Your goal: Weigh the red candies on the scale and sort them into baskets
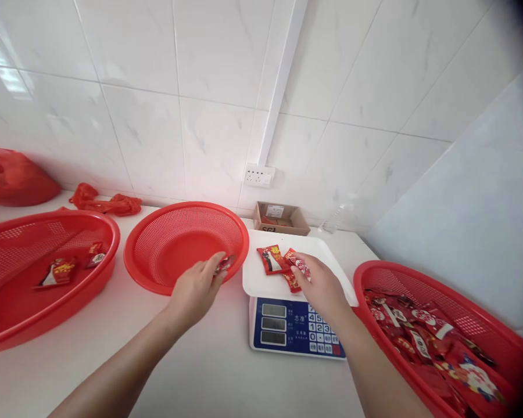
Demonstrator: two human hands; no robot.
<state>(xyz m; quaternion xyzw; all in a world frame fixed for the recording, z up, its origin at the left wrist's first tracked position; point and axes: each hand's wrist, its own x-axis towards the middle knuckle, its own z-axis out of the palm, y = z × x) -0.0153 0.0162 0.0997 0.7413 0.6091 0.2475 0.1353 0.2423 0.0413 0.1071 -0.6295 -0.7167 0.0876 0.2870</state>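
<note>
My left hand (197, 288) is closed on a small red packet (225, 264) held over the near rim of the round red basket (157, 273) in the middle. Over the white tray of the scale (261, 281), my right hand (320, 284) is closed on red packets (300, 267). One more red packet (270, 259) lies loose on the tray to the left of that hand. The scale's blue front with displays and keypad (296, 326) faces me.
A large red basket (9, 325) at left holds two packets (57, 273). Another red basket (497, 342) at right holds several packets. A cardboard box (281, 218), red plastic bags (107, 203) and a wall socket (258, 175) line the tiled wall.
</note>
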